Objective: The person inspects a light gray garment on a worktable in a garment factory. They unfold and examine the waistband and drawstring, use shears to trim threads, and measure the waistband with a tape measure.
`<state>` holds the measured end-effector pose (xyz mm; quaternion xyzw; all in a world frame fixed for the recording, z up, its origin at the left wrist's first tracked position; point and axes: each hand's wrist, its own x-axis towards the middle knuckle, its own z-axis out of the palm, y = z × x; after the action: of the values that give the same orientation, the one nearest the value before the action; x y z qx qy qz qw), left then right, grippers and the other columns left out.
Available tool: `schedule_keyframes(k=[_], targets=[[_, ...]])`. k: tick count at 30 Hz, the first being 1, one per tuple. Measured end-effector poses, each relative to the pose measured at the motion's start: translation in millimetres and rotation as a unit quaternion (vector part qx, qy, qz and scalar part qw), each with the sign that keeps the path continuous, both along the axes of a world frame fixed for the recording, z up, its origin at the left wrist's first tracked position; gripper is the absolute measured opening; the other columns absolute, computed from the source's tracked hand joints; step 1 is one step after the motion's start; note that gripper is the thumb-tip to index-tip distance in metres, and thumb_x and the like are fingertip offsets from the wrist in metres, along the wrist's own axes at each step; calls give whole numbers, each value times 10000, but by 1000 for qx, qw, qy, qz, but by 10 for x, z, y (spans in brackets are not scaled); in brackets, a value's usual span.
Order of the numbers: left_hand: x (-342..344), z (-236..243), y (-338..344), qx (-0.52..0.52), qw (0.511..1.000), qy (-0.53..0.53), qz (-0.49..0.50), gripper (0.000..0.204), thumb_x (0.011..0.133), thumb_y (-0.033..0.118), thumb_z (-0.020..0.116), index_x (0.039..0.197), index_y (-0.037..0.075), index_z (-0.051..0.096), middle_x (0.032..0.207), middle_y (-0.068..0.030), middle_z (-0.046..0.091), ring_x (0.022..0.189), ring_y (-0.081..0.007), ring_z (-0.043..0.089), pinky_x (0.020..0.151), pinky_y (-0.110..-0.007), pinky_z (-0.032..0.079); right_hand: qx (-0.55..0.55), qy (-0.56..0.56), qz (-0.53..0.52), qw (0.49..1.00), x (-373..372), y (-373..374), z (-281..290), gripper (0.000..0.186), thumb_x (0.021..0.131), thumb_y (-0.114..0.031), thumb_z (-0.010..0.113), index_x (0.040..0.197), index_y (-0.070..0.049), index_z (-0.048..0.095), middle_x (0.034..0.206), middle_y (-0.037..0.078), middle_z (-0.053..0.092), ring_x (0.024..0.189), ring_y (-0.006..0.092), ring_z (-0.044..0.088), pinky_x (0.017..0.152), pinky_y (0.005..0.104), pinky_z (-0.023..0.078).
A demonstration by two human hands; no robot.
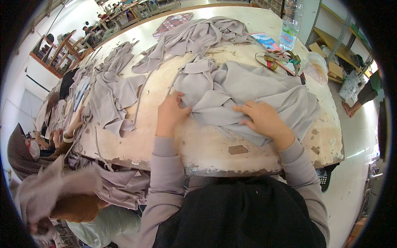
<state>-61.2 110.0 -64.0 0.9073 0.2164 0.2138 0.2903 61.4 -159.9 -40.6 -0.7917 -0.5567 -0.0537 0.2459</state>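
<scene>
A light grey fabric piece (pixel 252 84) lies bunched and folded on the worn pale table (pixel 215 157) before me. My left hand (pixel 173 111) is at its left edge, thumb and fingers pinching the cloth. My right hand (pixel 262 120) rests over the lower right part, its fingers spread and bent, the index finger on a fold.
More grey cloth (pixel 111 99) lies left and at the back (pixel 194 33). Behind stand a patterned book (pixel 173 22), bottle (pixel 289 31), tape measures (pixel 275 62) and plastic bag (pixel 316 68). Co-workers (pixel 31 149) crowd the left. Shelves (pixel 337 43) and someone's bare foot (pixel 351 107) are right.
</scene>
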Motion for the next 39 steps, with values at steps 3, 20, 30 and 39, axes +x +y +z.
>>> schedule_keyframes(k=[3, 20, 30, 39], targets=[[18, 61, 11, -118, 992, -32, -26, 124, 764, 59, 652, 870, 12, 607, 768, -68, 611, 708, -132, 561, 628, -247, 450, 140, 29, 9, 990, 165, -169, 66, 129, 816, -84, 563, 931, -42, 602, 903, 92, 596, 795, 229, 573, 739, 318, 463], [52, 102, -24, -82, 948, -306, -3, 126, 783, 26, 557, 902, -12, 576, 832, -75, 583, 747, -148, 538, 711, -259, 432, 171, 116, -36, 978, 193, -224, 50, 189, 715, -92, 640, 899, -66, 606, 791, 35, 563, 813, 200, 525, 798, 303, 407], [63, 127, -406, -57, 966, -21, -253, 166, 725, 121, 659, 842, 14, 610, 679, -51, 545, 668, -123, 513, 615, -259, 409, 376, 93, -164, 907, 307, -369, 38, 127, 763, -139, 640, 856, -60, 605, 804, 51, 564, 854, 224, 523, 815, 330, 395], [6, 149, -340, -349, 889, 53, -290, 140, 790, 132, 665, 860, 18, 625, 697, 46, 564, 603, -11, 453, 483, -174, 344, 244, 52, -278, 927, 382, -321, 167, 312, 766, -164, 659, 1042, -41, 581, 1081, 66, 576, 1035, 216, 522, 913, 343, 382]])
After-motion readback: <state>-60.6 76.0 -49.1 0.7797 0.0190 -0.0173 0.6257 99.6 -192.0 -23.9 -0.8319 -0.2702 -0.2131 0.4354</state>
